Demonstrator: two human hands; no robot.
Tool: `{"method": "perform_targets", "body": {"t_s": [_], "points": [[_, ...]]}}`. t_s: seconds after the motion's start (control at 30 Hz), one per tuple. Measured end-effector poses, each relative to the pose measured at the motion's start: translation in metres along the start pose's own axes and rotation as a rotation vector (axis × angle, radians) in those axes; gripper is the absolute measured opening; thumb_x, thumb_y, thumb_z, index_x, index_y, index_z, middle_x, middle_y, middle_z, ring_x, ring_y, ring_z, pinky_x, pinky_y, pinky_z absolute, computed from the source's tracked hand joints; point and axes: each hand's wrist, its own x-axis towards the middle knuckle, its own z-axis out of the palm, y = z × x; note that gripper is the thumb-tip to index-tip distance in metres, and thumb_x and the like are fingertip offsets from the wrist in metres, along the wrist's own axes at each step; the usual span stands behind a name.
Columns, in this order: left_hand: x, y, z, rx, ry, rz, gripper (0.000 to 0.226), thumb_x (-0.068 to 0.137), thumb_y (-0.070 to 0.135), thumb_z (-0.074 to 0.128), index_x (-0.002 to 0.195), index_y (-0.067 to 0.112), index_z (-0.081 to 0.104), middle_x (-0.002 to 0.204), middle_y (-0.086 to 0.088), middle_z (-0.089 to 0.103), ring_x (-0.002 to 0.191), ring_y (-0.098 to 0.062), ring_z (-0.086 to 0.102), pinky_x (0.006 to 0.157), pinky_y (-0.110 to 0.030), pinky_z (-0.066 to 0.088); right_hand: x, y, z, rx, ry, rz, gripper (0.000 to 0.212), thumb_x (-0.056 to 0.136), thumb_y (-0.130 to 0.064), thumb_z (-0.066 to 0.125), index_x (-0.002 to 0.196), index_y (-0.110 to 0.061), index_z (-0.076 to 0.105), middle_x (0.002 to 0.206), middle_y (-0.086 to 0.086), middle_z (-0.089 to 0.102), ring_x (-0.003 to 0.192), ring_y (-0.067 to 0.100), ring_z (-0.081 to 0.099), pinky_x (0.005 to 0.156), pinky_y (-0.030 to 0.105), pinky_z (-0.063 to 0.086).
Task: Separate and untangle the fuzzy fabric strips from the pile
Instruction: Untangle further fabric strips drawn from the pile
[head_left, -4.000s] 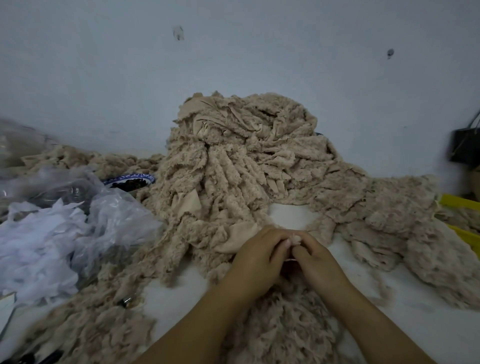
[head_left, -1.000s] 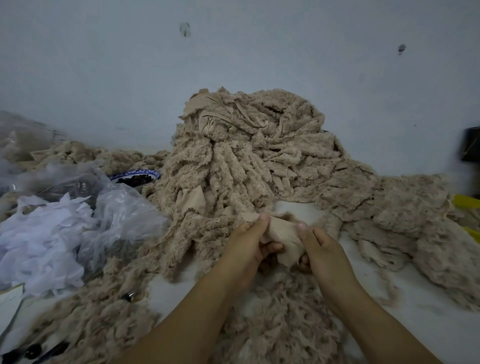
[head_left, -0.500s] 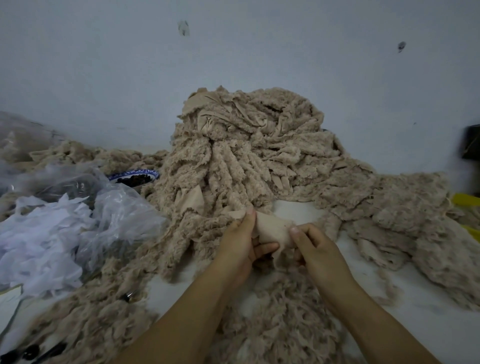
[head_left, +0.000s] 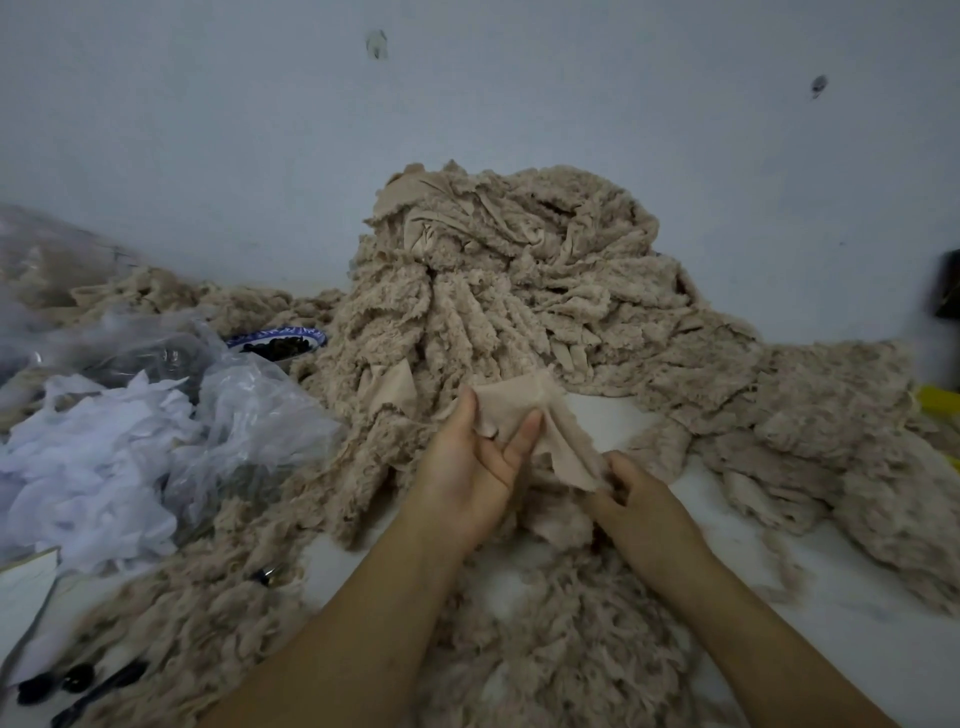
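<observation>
Two bare hands hold a beige fuzzy fabric strip (head_left: 545, 415) just in front of the tall pile (head_left: 519, 291) on a white table (head_left: 862, 618). The left hand (head_left: 462, 467) pinches the strip's upper edge between thumb and fingers, its smooth backing facing the camera. The right hand (head_left: 641, 499) grips its lower corner. More strips lie under the forearms. A plastic bag (head_left: 249, 415) of white scraps and a blue-rimmed bowl (head_left: 278, 340) sit at left.

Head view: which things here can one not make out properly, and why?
Bowl: partly hidden by plastic bag; dark contents too small to identify.
Dark object: cut off by right edge.
Yellow item: cut by right edge, partly under fabric pile.
Black items, bottom left: blurred.
Right hand: fingertips hidden by fabric strip.
</observation>
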Motion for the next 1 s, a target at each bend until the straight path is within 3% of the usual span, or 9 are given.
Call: {"method": "perform_targets", "body": {"t_s": [0.13, 0.23, 0.33, 0.5, 0.57, 0.67, 0.8, 0.9, 1.0], "points": [[0.004, 0.003, -0.002, -0.081, 0.051, 0.085, 0.037, 0.105, 0.030, 0.042, 0.115, -0.001, 0.059, 0.099, -0.020, 0.075, 0.082, -0.027, 0.076, 0.059, -0.030, 0.060, 0.002, 0.001, -0.005, -0.027, 0.112, 0.023, 0.013, 0.094, -0.029, 0.060, 0.085, -0.030, 0.051, 0.080, 0.002, 0.059, 0.062, 0.008, 0.052, 0.050, 0.011, 0.038], [0.005, 0.004, -0.003, -0.048, 0.064, 0.110, 0.035, 0.105, 0.029, 0.043, 0.115, -0.001, 0.058, 0.101, -0.019, 0.075, 0.085, -0.027, 0.076, 0.061, -0.031, 0.061, 0.002, -0.004, -0.007, 0.334, 0.126, 0.115, 0.023, 0.095, -0.037, 0.053, 0.075, -0.031, 0.062, 0.076, -0.002, 0.065, 0.070, 0.012, 0.062, 0.066, 0.028, 0.051], [0.006, 0.000, -0.004, 0.108, 0.101, 0.151, 0.035, 0.106, 0.030, 0.043, 0.117, 0.001, 0.057, 0.113, -0.015, 0.073, 0.089, -0.024, 0.075, 0.068, -0.032, 0.062, 0.002, -0.006, -0.006, 0.610, 0.115, 0.129, 0.043, 0.097, -0.022, 0.045, 0.057, -0.028, 0.056, 0.063, -0.003, 0.057, 0.068, 0.017, 0.056, 0.065, 0.034, 0.048], [0.002, -0.013, -0.009, 0.823, 0.033, 0.240, 0.040, 0.098, 0.052, 0.052, 0.114, 0.018, 0.065, 0.116, -0.001, 0.070, 0.099, -0.007, 0.071, 0.084, -0.024, 0.058, -0.001, -0.008, -0.004, 0.589, 0.106, 0.041, 0.038, 0.101, -0.022, 0.050, 0.066, -0.030, 0.062, 0.055, -0.001, 0.049, 0.051, 0.011, 0.047, 0.055, 0.030, 0.040], [-0.005, -0.018, -0.009, 1.189, -0.102, 0.298, 0.024, 0.096, 0.053, 0.054, 0.099, 0.034, 0.068, 0.100, 0.007, 0.074, 0.084, 0.012, 0.066, 0.067, -0.006, 0.050, -0.002, -0.011, -0.004, 0.607, 0.108, 0.012, 0.031, 0.101, -0.026, 0.051, 0.075, -0.031, 0.067, 0.053, 0.000, 0.048, 0.048, 0.010, 0.045, 0.052, 0.027, 0.038], [-0.012, -0.026, -0.007, 1.379, -0.320, 0.271, 0.019, 0.093, 0.043, 0.065, 0.075, 0.044, 0.070, 0.075, 0.023, 0.072, 0.068, 0.012, 0.065, 0.058, -0.004, 0.044, -0.002, -0.012, -0.006, 0.660, 0.124, 0.015, 0.027, 0.100, -0.029, 0.052, 0.079, -0.033, 0.070, 0.054, -0.001, 0.048, 0.048, 0.008, 0.045, 0.051, 0.026, 0.041], [-0.005, -0.028, -0.011, 1.454, -0.156, 0.270, 0.041, 0.095, 0.044, 0.061, 0.066, 0.017, 0.070, 0.054, 0.008, 0.061, 0.052, -0.004, 0.055, 0.054, -0.024, 0.044, -0.001, -0.010, -0.007, 0.688, 0.138, 0.011, 0.026, 0.100, -0.028, 0.052, 0.080, -0.029, 0.070, 0.052, 0.001, 0.047, 0.046, 0.010, 0.044, 0.048, 0.023, 0.041], [-0.003, -0.026, -0.011, 1.362, -0.029, 0.274, 0.047, 0.094, 0.046, 0.062, 0.055, 0.020, 0.057, 0.047, 0.010, 0.049, 0.045, -0.005, 0.046, 0.047, -0.020, 0.037, -0.001, -0.008, -0.006, 0.681, 0.128, 0.021, 0.018, 0.096, -0.036, 0.056, 0.091, -0.025, 0.069, 0.053, 0.001, 0.049, 0.047, 0.010, 0.047, 0.047, 0.020, 0.043], [-0.004, -0.022, -0.008, 1.153, 0.019, 0.188, 0.037, 0.092, 0.045, 0.065, 0.072, 0.015, 0.072, 0.068, 0.005, 0.072, 0.066, -0.013, 0.068, 0.063, -0.024, 0.054, -0.002, -0.009, -0.002, 0.603, 0.066, 0.018, 0.031, 0.081, -0.048, 0.062, 0.100, -0.023, 0.064, 0.053, -0.004, 0.052, 0.046, 0.006, 0.048, 0.044, 0.016, 0.041]]}}
